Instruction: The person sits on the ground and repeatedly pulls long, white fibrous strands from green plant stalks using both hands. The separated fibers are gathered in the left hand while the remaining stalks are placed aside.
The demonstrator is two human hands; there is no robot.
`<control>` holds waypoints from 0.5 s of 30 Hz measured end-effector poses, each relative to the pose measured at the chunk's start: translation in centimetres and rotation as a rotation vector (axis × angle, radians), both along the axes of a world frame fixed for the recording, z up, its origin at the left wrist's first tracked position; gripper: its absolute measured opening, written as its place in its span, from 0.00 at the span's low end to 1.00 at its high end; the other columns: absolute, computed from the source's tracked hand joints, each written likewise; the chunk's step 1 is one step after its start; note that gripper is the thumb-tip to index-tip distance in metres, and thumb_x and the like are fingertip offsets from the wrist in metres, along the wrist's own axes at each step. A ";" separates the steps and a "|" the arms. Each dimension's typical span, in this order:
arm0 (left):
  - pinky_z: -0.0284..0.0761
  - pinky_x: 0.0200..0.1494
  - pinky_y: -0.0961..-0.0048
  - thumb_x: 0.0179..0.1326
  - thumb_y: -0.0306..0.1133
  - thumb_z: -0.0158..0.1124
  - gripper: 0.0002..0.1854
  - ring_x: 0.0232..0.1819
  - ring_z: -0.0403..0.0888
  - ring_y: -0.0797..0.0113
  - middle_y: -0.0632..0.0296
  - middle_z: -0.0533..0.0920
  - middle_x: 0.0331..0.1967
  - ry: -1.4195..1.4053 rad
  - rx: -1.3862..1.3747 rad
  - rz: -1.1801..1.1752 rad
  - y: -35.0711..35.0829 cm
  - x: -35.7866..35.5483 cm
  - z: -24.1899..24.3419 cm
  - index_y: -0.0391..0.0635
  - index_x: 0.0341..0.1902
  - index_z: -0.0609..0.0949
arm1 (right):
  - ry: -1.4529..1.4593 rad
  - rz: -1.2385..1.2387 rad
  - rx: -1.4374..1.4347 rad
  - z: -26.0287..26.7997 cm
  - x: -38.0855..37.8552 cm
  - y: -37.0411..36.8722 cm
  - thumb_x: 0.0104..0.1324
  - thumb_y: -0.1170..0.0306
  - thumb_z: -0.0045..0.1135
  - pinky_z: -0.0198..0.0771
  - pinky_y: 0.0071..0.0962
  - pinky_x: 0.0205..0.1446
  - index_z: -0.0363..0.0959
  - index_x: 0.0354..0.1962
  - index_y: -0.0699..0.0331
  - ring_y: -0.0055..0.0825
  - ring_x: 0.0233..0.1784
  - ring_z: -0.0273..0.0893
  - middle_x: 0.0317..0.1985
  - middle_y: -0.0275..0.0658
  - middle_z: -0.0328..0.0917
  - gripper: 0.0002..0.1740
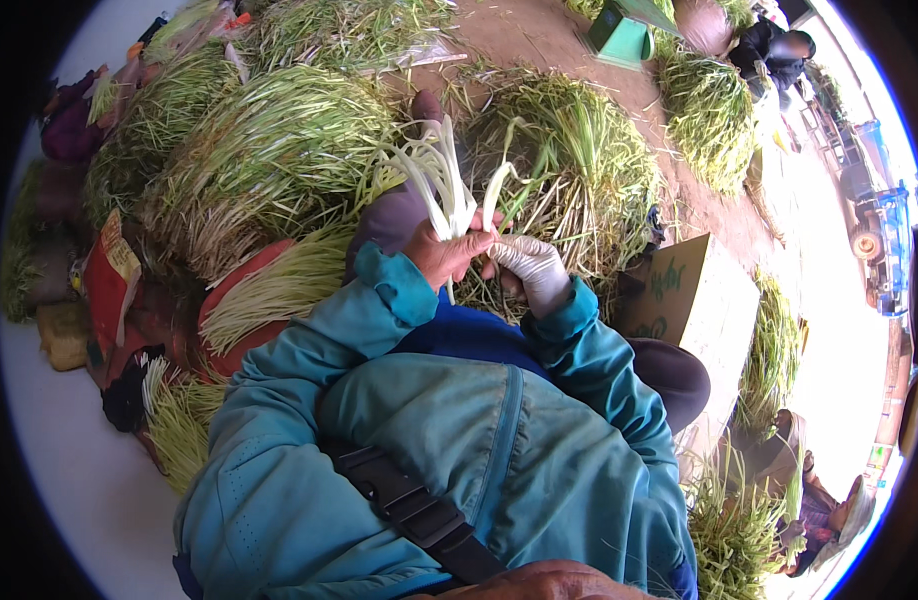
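My bare left hand (445, 253) grips a small bunch of pale, flat-leaved stalks (445, 196), their white leaves fanning upward. A thin white or translucent glove covers my right hand (535, 268). Its fingertips meet those of the left at a single pale stalk (492, 199), which stands apart from the bunch. Which hand bears that stalk's weight is unclear, but the gloved fingers pinch around its lower end. Directly beyond my hands lies a heap of green and straw-coloured stalks (579, 157). Cleaned-looking pale stalks (275, 289) rest on a red surface (223, 363) to my left.
Large piles of leafy stalks (271, 150) spread ahead and left. A cardboard box (665, 289) with writing stands close on my right. Farther off are a green metal scale-like object (619, 36), a blue vehicle (890, 247), and people seated at right (826, 517) and far right (770, 56).
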State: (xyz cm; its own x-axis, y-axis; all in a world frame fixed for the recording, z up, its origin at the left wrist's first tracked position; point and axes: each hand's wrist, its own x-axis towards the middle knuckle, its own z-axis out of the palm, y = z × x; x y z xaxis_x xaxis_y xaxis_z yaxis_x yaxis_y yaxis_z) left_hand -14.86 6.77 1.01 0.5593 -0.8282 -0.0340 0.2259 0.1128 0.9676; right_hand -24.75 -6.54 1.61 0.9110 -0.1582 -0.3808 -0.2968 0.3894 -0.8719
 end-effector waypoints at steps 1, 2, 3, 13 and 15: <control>0.59 0.14 0.85 0.58 0.36 0.55 0.16 0.14 0.65 0.81 0.57 0.79 0.31 0.010 0.003 0.010 -0.1 0.1 -0.1 0.35 0.43 0.74 | -0.018 -0.067 -0.054 -0.1 0.1 0.3 0.59 0.62 0.52 0.47 0.13 0.15 0.74 0.25 0.62 0.12 0.12 0.55 0.15 0.28 0.70 0.12; 0.59 0.14 0.85 0.57 0.36 0.55 0.16 0.13 0.65 0.81 0.56 0.79 0.32 0.020 0.006 0.020 -0.1 0.1 -0.1 0.35 0.43 0.74 | -0.026 -0.078 -0.014 -0.7 0.2 -0.1 0.59 0.63 0.52 0.47 0.13 0.15 0.75 0.26 0.63 0.12 0.12 0.55 0.15 0.28 0.69 0.12; 0.58 0.14 0.85 0.57 0.35 0.56 0.16 0.13 0.64 0.81 0.59 0.79 0.30 0.033 0.004 0.069 -0.1 0.2 0.5 0.36 0.44 0.74 | -0.004 -0.137 -0.047 -0.3 0.2 -0.1 0.60 0.65 0.51 0.47 0.13 0.16 0.75 0.26 0.64 0.11 0.13 0.55 0.14 0.27 0.68 0.11; 0.58 0.15 0.82 0.56 0.41 0.56 0.13 0.11 0.61 0.80 0.59 0.73 0.22 0.310 -0.333 0.200 3.8 7.8 5.1 0.43 0.32 0.72 | 0.810 0.600 -1.385 -17.5 -6.3 -10.8 0.53 0.60 0.50 0.70 0.34 0.44 0.74 0.35 0.62 0.40 0.43 0.74 0.39 0.47 0.74 0.17; 0.58 0.16 0.81 0.57 0.41 0.56 0.12 0.11 0.59 0.80 0.60 0.72 0.21 0.371 -0.343 0.173 3.4 7.4 5.1 0.43 0.32 0.71 | 0.816 0.594 -1.498 -14.1 -6.7 -10.5 0.52 0.60 0.51 0.70 0.34 0.44 0.74 0.35 0.63 0.41 0.42 0.74 0.38 0.48 0.75 0.17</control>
